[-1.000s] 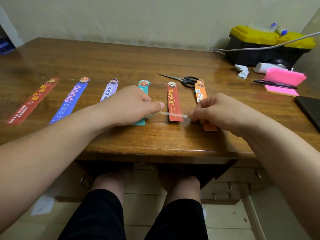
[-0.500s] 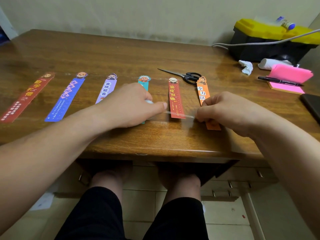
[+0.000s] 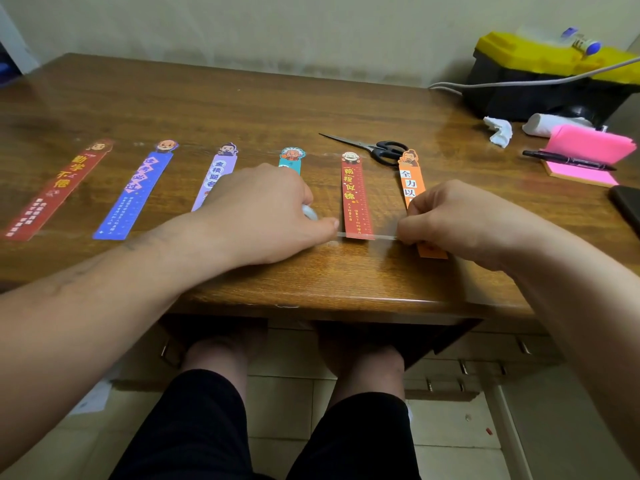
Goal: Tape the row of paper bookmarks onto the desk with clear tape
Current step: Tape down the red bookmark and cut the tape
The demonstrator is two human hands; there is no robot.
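We register a brown wooden desk (image 3: 242,109) carrying six bookmarks (image 3: 133,199) in a row, scissors (image 3: 377,148) just behind them, and at right a toolbox (image 3: 540,88), tissue (image 3: 498,130) and pink notepad (image 3: 585,157).

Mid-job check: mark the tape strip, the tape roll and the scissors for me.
tape strip (image 3: 367,236): head view, middle of the clear stretched span.
tape roll (image 3: 309,213): head view, pale rim showing under the left hand (image 3: 263,216).
scissors (image 3: 380,148): head view, black handle base beside the blades.
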